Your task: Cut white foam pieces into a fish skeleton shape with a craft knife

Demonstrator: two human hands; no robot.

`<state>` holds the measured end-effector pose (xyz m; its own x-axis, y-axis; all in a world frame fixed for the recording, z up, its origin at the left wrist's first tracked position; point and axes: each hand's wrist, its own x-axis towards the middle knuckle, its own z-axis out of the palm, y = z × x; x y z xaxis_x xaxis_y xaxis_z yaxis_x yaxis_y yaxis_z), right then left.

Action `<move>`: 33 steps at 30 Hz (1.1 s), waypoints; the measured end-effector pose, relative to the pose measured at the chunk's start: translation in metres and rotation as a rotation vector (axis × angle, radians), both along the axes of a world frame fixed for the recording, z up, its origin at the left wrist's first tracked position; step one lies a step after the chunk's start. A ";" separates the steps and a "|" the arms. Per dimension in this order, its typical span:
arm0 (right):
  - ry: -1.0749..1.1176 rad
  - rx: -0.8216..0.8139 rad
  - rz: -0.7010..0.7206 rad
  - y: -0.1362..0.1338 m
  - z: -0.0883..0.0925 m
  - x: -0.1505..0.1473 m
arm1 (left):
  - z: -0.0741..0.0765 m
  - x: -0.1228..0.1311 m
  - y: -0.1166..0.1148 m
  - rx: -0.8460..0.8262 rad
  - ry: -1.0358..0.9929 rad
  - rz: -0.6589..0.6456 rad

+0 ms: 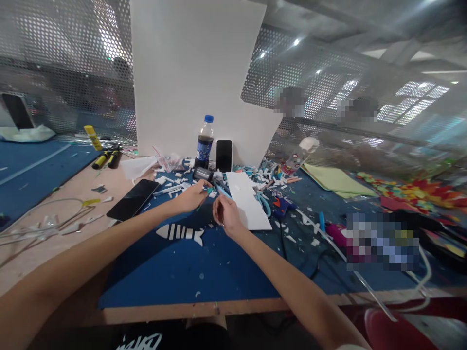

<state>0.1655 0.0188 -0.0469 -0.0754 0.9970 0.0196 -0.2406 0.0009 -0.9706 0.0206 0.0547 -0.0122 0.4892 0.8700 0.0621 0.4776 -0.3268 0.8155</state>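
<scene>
My left hand [193, 197] is closed in a pinch above the blue mat, with a small teal bit [209, 190] at its fingertips. Close by on the right, the curled fingers of my right hand [226, 213] hold a slim light-blue tool [223, 192]; its exact kind is unclear. Below my hands lies a fish shape made of white cut pieces [178, 232], with separate strips between head and tail. A white sheet [251, 209] lies beside my right hand, with light-blue scissor handles [264, 204] at its right edge.
White and teal scraps [268, 171] litter the mat's back. A cola bottle [204, 146] and an upright phone [224, 155] stand behind. A dark phone [133, 200] lies left. A blue glue gun [283, 206], a clear rod [343, 255] and cables are at right.
</scene>
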 end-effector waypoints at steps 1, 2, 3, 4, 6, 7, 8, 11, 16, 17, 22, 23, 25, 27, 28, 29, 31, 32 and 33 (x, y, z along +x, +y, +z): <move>-0.001 0.001 -0.027 0.000 0.000 0.000 | 0.003 -0.004 0.003 -0.001 0.012 -0.007; -0.002 0.002 -0.051 0.000 0.000 0.000 | 0.007 -0.008 0.006 0.000 0.026 -0.008; -0.002 0.002 -0.072 0.001 0.000 -0.001 | 0.010 -0.013 0.010 -0.002 0.043 -0.008; -0.001 0.001 -0.091 0.001 -0.001 -0.001 | 0.012 -0.017 0.014 -0.005 0.058 -0.010; 0.000 -0.004 -0.130 0.001 -0.001 -0.001 | 0.016 -0.025 0.022 -0.006 0.076 -0.007; 0.001 -0.006 -0.150 0.002 -0.001 0.000 | 0.018 -0.029 0.026 -0.004 0.080 -0.002; 0.001 -0.009 -0.168 0.002 0.000 0.000 | 0.019 -0.033 0.030 0.001 0.082 0.011; -0.005 -0.022 -0.209 0.004 0.001 0.002 | 0.024 -0.043 0.039 0.022 0.081 0.055; -0.011 -0.036 -0.215 0.004 0.002 0.002 | 0.036 -0.055 0.041 0.048 0.050 0.079; -0.012 -0.035 -0.217 0.004 0.002 0.002 | 0.037 -0.056 0.041 0.052 0.044 0.091; -0.018 -0.031 -0.252 0.004 0.000 0.003 | 0.041 -0.061 0.043 0.077 0.018 0.161; -0.019 -0.031 -0.262 0.004 0.000 0.003 | 0.042 -0.062 0.044 0.083 0.012 0.173; -0.019 -0.034 -0.283 0.005 -0.001 0.003 | 0.042 -0.063 0.044 0.097 -0.003 0.197; -0.021 -0.039 -0.301 0.005 -0.001 0.004 | 0.043 -0.062 0.044 0.108 -0.018 0.216; -0.023 -0.042 -0.308 0.006 -0.001 0.004 | 0.044 -0.062 0.044 0.115 -0.025 0.226; -0.026 -0.046 -0.312 0.006 -0.001 0.004 | 0.044 -0.062 0.043 0.122 -0.030 0.237; -0.032 -0.051 -0.315 0.006 -0.002 0.004 | 0.047 -0.062 0.042 0.145 -0.037 0.264; -0.036 -0.053 -0.315 0.006 -0.002 0.004 | 0.048 -0.062 0.041 0.161 -0.039 0.281; -0.039 -0.055 -0.314 0.006 -0.002 0.004 | 0.050 -0.062 0.040 0.177 -0.041 0.299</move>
<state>0.1695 0.0249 -0.0487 0.2363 0.9712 -0.0321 -0.1993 0.0161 -0.9798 -0.0419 0.0945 0.0382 0.2084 0.9484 0.2390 0.5419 -0.3154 0.7790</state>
